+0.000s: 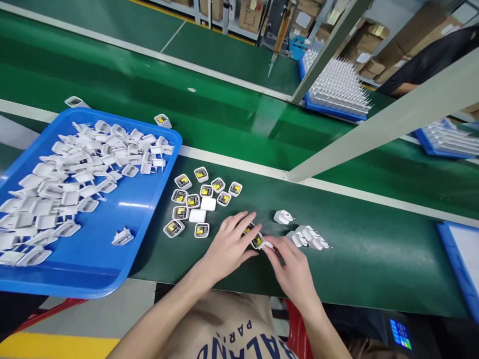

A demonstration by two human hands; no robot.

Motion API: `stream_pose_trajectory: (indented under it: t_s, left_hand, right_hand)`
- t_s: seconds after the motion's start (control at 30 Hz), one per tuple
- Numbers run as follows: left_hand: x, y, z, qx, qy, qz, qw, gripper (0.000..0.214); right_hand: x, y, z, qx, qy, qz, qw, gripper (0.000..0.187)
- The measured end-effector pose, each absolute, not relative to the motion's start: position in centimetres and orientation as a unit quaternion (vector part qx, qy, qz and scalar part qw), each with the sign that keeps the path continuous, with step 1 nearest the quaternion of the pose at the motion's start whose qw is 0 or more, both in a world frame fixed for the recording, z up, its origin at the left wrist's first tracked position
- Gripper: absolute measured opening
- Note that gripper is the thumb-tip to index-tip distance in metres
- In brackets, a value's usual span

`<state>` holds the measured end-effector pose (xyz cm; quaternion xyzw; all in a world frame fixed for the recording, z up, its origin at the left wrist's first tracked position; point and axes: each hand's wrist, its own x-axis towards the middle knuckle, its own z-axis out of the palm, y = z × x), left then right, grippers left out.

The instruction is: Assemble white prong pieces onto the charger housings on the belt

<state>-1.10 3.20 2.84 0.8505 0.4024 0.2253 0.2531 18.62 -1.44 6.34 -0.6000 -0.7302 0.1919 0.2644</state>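
Observation:
My left hand (229, 245) is closed around a small white charger shell (257, 241) with a yellow part inside, low on the green table. My right hand (290, 265) pinches a white plug cap (267, 245) against that shell. Just left stands a cluster of several open shells (198, 199) showing yellow insides. To the right lie assembled white plugs (309, 236) and one apart (283, 216).
A blue tray (123, 209) heaped with white plug caps (71, 184) sits at the left, overhanging the table edge. Grey frame bars (374, 129) cross above the belt. Blue trays of white parts (337, 87) stand at the back right, another blue tray (454, 259) at the right edge.

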Motion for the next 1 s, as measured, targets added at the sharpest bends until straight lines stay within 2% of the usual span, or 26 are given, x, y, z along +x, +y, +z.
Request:
stream_pose_trajectory:
  t_s: [0.1, 0.17, 0.3, 0.4, 0.47, 0.63, 0.9, 1.0]
  left_hand:
    - [-0.5, 4.1, 2.0, 0.855, 0.377, 0.222, 0.280, 0.032]
    - [-0.6, 3.9, 1.7, 0.840, 0.394, 0.229, 0.295, 0.025]
    - [-1.6, 2.6, 1.4, 0.814, 0.434, 0.236, 0.304, 0.023]
    - [-1.9, 2.1, 1.1, 0.801, 0.451, 0.244, 0.309, 0.019]
    - [-1.8, 2.0, 0.8, 0.792, 0.461, 0.254, 0.309, 0.016]
    - [-1.7, 2.0, 0.4, 0.779, 0.463, 0.272, 0.322, 0.015]
    - [-1.7, 1.9, -0.3, 0.778, 0.461, 0.300, 0.304, 0.016]
    - [-1.6, 1.9, -0.5, 0.780, 0.457, 0.306, 0.298, 0.017]
  right_hand:
    - [17.6, -1.0, 5.7, -0.610, -0.754, 0.124, 0.211, 0.019]
    - [17.2, -0.9, 5.7, -0.606, -0.757, 0.133, 0.206, 0.017]
    - [17.2, -1.1, 6.9, -0.571, -0.778, 0.141, 0.220, 0.027]
    - [16.8, -1.0, 7.3, -0.537, -0.824, 0.090, 0.157, 0.035]
    - [16.3, -0.8, 6.9, -0.529, -0.834, 0.085, 0.132, 0.031]
    - [15.6, -0.6, 5.6, -0.552, -0.810, 0.110, 0.164, 0.012]
    - [15.6, -0.5, 5.3, -0.521, -0.824, 0.105, 0.195, 0.013]
    - [15.4, -0.4, 5.4, -0.524, -0.826, 0.104, 0.182, 0.012]
